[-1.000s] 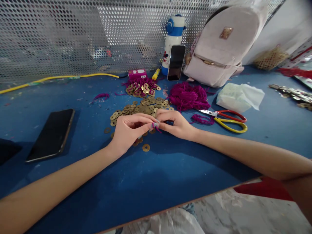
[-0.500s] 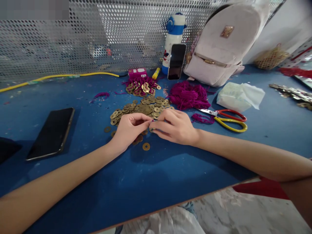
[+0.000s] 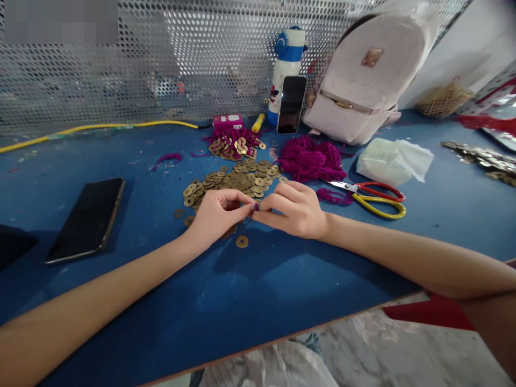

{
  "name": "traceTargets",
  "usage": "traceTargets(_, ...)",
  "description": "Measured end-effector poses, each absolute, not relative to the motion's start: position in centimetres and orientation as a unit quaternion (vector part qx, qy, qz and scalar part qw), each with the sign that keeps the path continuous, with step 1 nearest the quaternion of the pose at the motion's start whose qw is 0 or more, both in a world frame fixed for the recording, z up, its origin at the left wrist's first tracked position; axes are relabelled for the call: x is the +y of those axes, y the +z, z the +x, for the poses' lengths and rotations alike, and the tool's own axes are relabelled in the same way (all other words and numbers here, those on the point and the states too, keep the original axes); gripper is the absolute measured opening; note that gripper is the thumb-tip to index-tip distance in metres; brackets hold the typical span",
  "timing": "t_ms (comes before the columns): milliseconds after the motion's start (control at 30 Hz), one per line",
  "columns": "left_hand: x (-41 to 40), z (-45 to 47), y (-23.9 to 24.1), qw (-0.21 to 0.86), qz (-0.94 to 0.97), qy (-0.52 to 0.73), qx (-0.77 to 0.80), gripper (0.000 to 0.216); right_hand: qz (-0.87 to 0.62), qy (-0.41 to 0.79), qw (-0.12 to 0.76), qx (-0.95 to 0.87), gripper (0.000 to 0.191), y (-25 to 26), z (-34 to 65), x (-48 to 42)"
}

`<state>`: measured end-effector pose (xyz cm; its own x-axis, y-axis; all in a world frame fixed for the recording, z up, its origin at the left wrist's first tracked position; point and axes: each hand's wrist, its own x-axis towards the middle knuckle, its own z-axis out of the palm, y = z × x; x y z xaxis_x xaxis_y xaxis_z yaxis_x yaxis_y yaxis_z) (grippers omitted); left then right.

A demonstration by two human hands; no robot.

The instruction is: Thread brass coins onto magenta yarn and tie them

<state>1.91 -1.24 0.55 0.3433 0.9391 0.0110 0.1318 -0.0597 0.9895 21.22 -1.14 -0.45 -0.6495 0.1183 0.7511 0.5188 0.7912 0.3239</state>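
Observation:
Close together over the table, my left hand (image 3: 215,216) and my right hand (image 3: 296,210) meet fingertip to fingertip. Both are closed in a pinch on a short bit of purple thread (image 3: 257,206); most of it is hidden by the fingers. Whether a coin is also between them I cannot tell. Just behind lies a heap of brass-coloured coins with square holes (image 3: 242,180), partly covered by my left hand. One loose coin (image 3: 242,241) lies in front of the hands. Further back, a bunch of coins with purple threads (image 3: 238,146) sits against a small purple box (image 3: 228,122).
Right of the heap lie a purple yarn bundle (image 3: 310,159) and scissors (image 3: 373,198) with red and yellow handles. A tissue pack (image 3: 382,158), backpack (image 3: 363,80), bottle (image 3: 285,67) and upright phone (image 3: 292,105) stand behind. Another phone (image 3: 88,217) lies at left.
Purple thread shows more between my fingertips now. My right fingers have shifted slightly, and the coin glimpsed under them before is no longer visible. The view has moved slightly.

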Motion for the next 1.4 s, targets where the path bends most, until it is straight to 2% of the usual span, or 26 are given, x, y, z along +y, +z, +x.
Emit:
traceTargets(133,-1.2,1.7,0.4,0.523,0.623,0.376,0.445,0.012,-0.191,-0.192,0.400,-0.876,0.009,-0.7,21.6,-0.9)
traceTargets(267,-1.1,1.5,-0.1,0.519,0.627,0.363,0.454,0.014,-0.229,-0.120,0.401,-0.879,0.013,-0.7,21.7,-0.6)
traceTargets(433,-1.0,1.4,-0.2,0.525,0.615,0.359,0.466,0.012,-0.252,-0.056,0.410,-0.874,0.005,-0.7,21.4,-0.7)
traceTargets(567,-1.0,1.4,0.0,0.528,0.618,0.354,0.462,0.012,-0.276,-0.018,0.421,-0.864,0.014,-0.7,21.4,-0.7)
traceTargets(667,-1.1,1.5,0.3,0.536,0.613,0.354,0.459,0.014,-0.264,-0.030,0.433,-0.861,0.017,-0.7,21.5,-0.5)
traceTargets(833,-1.1,1.7,0.7,0.551,0.605,0.363,0.445,0.017,-0.191,-0.181,0.390,-0.883,0.007,-0.9,21.5,-0.6)
traceTargets(900,-1.1,1.7,0.7,0.555,0.603,0.364,0.442,0.018,-0.180,-0.207,0.376,-0.885,0.005,-1.1,21.3,-0.8)
traceTargets(1100,-1.1,1.7,0.6,0.551,0.607,0.358,0.448,0.018,-0.225,-0.112,0.352,-0.902,0.018,-0.9,21.2,-1.0)
traceTargets(1300,-1.3,1.8,0.9,0.557,0.599,0.355,0.453,0.018,-0.217,-0.201,0.371,-0.880,0.024,-0.9,21.4,-0.9)
traceTargets(1400,-1.3,1.7,0.7,0.550,0.592,0.350,0.474,0.018,-0.220,-0.157,0.408,-0.872,0.017,-1.1,21.5,-0.7)
